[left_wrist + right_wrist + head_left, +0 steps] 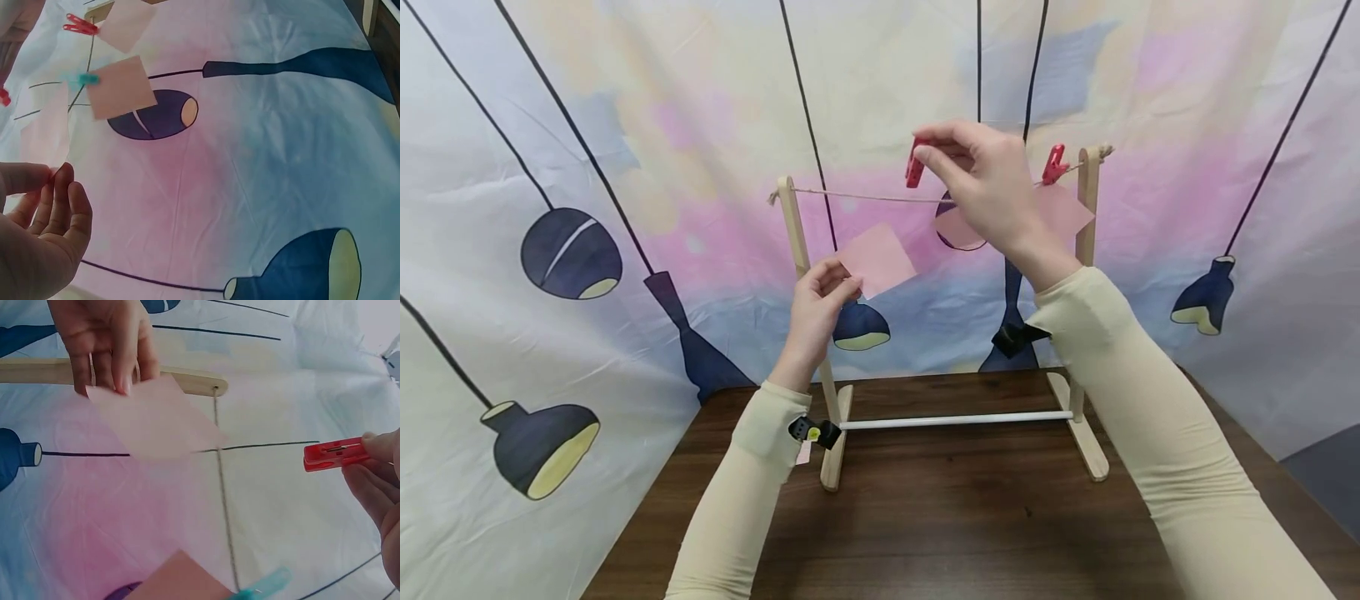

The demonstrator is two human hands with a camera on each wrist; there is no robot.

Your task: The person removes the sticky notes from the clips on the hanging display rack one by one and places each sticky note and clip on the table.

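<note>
In the head view my left hand (pixel 815 312) pinches a pink paper square (pixel 880 260) by its lower left corner, in front of and below the string (pixel 872 197). My right hand (pixel 988 179) holds a red clothespin (pixel 913 165) between thumb and fingers, just above the string; in the right wrist view this red clothespin (pixel 334 455) looks closed. Another pink paper (pixel 1063 210) hangs near the right post under a second red clothespin (pixel 1055 165). Mid-string, a teal clothespin (pixel 89 79) holds a further paper square (pixel 122 89), partly hidden behind my right hand in the head view.
The string runs between a left wooden post (pixel 793 225) and a right wooden post (pixel 1086 217), joined low down by a white rod (pixel 955 420). The rack stands on a dark brown table (pixel 970 517). Behind it hangs a lamp-patterned cloth (pixel 700 125). A small pale piece (pixel 804 452) shows beside the left foot.
</note>
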